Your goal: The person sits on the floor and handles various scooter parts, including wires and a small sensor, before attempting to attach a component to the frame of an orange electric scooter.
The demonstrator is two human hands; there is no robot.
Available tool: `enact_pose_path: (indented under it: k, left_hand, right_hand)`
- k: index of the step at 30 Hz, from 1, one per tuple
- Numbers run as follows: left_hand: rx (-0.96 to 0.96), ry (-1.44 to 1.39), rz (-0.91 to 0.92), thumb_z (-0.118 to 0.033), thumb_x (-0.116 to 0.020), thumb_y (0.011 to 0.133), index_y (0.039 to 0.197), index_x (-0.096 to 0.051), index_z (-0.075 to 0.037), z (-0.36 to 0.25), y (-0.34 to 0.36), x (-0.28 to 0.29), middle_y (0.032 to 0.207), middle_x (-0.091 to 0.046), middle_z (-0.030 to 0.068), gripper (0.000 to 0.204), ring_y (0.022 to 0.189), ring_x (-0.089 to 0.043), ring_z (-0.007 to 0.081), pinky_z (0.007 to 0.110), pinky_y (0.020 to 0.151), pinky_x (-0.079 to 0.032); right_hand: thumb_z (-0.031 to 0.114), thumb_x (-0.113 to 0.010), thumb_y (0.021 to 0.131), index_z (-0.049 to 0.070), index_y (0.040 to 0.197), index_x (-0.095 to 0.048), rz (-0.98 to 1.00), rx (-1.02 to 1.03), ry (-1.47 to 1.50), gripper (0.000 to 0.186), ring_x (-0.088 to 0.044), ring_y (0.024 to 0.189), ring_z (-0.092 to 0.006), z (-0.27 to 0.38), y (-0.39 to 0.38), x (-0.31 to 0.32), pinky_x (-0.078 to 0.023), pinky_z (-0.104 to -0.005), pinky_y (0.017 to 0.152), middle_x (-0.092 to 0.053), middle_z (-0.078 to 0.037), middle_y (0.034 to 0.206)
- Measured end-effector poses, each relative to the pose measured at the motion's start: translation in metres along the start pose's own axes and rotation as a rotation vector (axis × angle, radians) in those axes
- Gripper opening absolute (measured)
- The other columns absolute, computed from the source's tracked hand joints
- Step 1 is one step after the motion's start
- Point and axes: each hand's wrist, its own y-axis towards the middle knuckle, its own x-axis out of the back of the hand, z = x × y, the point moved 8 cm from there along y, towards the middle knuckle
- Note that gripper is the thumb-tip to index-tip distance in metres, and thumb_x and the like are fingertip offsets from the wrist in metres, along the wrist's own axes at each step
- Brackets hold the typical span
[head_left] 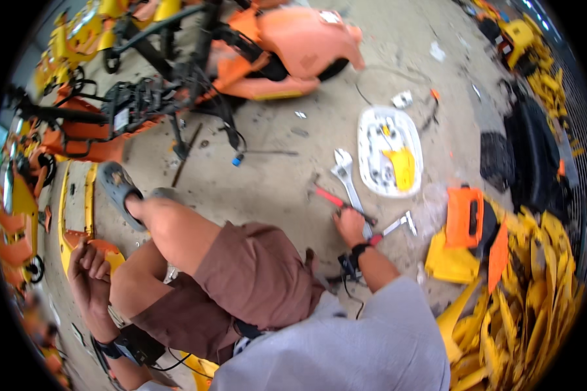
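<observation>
My right hand (350, 226) is down on the floor among hand tools, its fingers bent and closed. By its fingertips lies a red-and-black handled tool (329, 196); whether the fingers grip it is hard to see. A large adjustable wrench (351, 186) runs past the hand, and a hammer (398, 225) with a red grip lies beside the wrist. My left hand (90, 268) is raised beside my knee with the fingers curled in, and nothing shows in it. Behind it lies a yellow panel with a metal-lined frame (78, 202).
A white tub (362, 163) holds small metal parts and a yellow piece. Ahead stands a partly stripped orange scooter (300, 49). To the right are an orange plastic part (464, 218), a stack of yellow panels (528, 293) and a black seat (531, 143).
</observation>
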Motion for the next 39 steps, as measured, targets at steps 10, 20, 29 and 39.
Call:
enact_pose_path:
  k: [10,20,29,39]
  left_hand:
    - [0.1,0.056,0.072,-0.014,-0.052,0.089,0.088,-0.052,-0.007,0.027,0.036,-0.055,0.059,-0.035,-0.0036,0.007,0.049,-0.031,0.0077,0.023,0.046,-0.027]
    - [0.098,-0.142,0.071,-0.01,-0.047,0.093,0.094,-0.049,-0.006,0.03,0.079,-0.061,0.058,-0.035,-0.0026,0.005,0.047,-0.032,0.0073,0.022,0.041,-0.029]
    - [-0.003,-0.141,-0.015,-0.01,-0.045,0.092,0.096,-0.047,-0.002,0.013,0.067,-0.015,0.058,-0.036,-0.0006,0.009,0.042,-0.032,0.0087,0.024,0.035,-0.031]
    - [0.05,-0.181,-0.039,-0.01,-0.045,0.091,0.096,-0.048,-0.002,0.024,0.063,-0.006,0.056,-0.037,0.0002,0.01,0.043,-0.032,0.0097,0.024,0.036,-0.032]
  right_hand:
    - [0.023,-0.065,0.073,0.001,0.078,-0.065,-0.023,-0.071,0.265,0.023,-0.067,0.067,-0.0309,0.013,0.001,0.011,-0.053,-0.0407,0.065,-0.067,-0.017,0.072]
    - [0.008,-0.048,0.086,0.003,0.086,-0.048,0.448,-0.176,1.607,0.005,-0.054,0.054,-0.0154,0.177,0.061,0.093,-0.041,-0.0272,0.046,-0.05,-0.006,0.067]
    - [0.008,-0.051,0.086,-0.001,0.098,-0.046,0.026,0.087,1.675,0.016,-0.06,0.062,-0.0217,0.275,0.16,0.171,-0.052,-0.0353,0.057,-0.057,-0.012,0.079]
    - [0.01,-0.063,0.084,0.001,0.102,-0.049,-0.261,0.166,1.614,0.024,-0.062,0.063,-0.0146,0.331,0.221,0.219,-0.046,-0.0229,0.05,-0.066,-0.011,0.09]
